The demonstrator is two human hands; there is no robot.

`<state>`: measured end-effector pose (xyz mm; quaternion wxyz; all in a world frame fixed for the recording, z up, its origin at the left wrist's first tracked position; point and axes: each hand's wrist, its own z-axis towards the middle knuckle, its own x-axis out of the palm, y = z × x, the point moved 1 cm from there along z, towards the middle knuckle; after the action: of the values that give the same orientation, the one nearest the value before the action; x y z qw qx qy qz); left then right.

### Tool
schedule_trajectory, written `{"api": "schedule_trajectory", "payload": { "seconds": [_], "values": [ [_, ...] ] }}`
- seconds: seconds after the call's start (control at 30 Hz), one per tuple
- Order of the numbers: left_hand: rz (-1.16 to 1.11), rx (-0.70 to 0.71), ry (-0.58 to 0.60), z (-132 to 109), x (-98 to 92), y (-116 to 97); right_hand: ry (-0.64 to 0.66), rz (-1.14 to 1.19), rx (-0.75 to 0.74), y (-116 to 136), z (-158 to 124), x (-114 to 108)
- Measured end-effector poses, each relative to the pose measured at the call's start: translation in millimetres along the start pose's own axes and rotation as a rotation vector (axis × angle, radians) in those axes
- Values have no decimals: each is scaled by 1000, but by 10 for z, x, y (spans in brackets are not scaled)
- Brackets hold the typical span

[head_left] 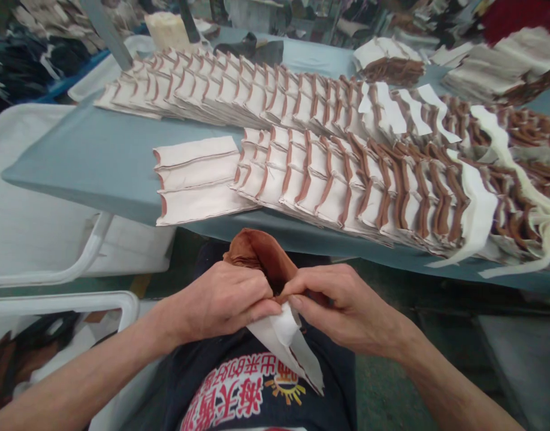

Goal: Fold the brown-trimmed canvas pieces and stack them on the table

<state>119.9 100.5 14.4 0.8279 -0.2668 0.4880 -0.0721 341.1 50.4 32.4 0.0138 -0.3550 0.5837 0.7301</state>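
Observation:
A brown fabric piece with a white backing [263, 251] is held up in front of my body. My left hand [232, 293] is closed on it, thumb and fingers pinching its edge. Close beside, my right hand [335, 299] pinches the same edge, the two thumbs nearly touching. Above the hands the brown side curves over in a fold. A white flap [286, 341] hangs below the hands against the dark printed shirt. The part between my fingertips is mostly hidden.
Beyond my hands runs a blue-grey table [122, 149] bearing long overlapping rows of white-and-brown sewn pieces [297, 173]. A separate flat piece [196, 179] lies at the left end. White strips [477, 203] drape over the rows. White plastic bins [90, 245] stand at left.

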Motion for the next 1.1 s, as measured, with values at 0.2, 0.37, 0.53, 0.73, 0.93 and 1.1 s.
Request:
{"api": "schedule_trajectory", "payload": {
  "seconds": [0.2, 0.37, 0.53, 0.73, 0.93, 1.1],
  "values": [
    [-310, -207, 90, 59, -34, 13, -19, -169, -104, 84, -20, -51],
    [-592, -372, 125, 146, -29, -31, 8, -270, -38, 74, 107, -138],
    [-740, -493, -4, 5, 44, -75, 166, 122, 122, -98, 251, -129],
    [-914, -735, -8, -252, 144, -52, 109, 168, 52, -60, 331, -29],
    [-948, -716, -111, -351, 269, -74, 60, 300, 21, -185, 421, 179],
    [-691, -721, -370, -397, 341, -168, -92, 441, 109, -327, 222, 558]
  ]
}}
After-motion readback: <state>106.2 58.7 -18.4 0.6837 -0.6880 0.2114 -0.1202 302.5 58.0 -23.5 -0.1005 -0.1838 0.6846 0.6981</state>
